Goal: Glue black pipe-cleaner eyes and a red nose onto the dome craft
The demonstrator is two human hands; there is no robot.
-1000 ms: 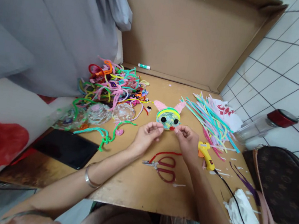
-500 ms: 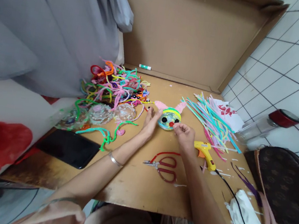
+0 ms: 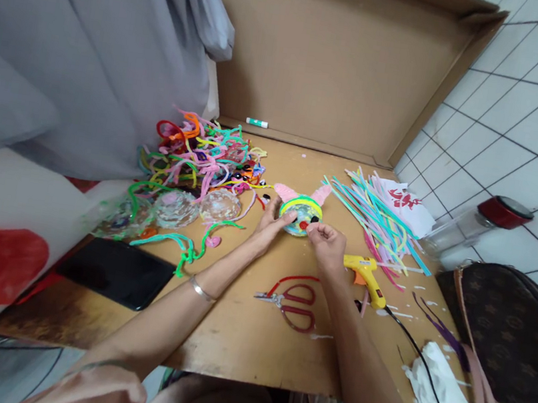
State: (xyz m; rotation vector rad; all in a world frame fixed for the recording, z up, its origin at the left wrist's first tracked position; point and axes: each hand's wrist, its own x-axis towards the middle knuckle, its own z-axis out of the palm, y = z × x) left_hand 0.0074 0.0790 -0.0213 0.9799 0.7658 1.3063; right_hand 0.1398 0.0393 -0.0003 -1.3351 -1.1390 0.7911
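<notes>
An animal-face craft made on a clear, patterned round piece stands at the middle of the table. It has pink fuzzy ears, a yellow and green band, black round eyes and a red nose. My left hand grips its left side, the thumb lying across the front by one eye. On the other side, my right hand is closed in a pinch against the face, right beside the red nose. Whatever is between those fingertips is too small to make out. Red-handled scissors and a red pipe cleaner lie below the hands.
Right of my right hand lies a yellow glue gun with its black cord. Loose pipe cleaners, a bottle and a brown bag are farther right. Tangled pipe cleaners, clear round pieces and a phone are left.
My left thumb has come forward onto the front of the face, and the hand now grips the craft. My right hand stays pinched by the nose. The view has shifted slightly.
</notes>
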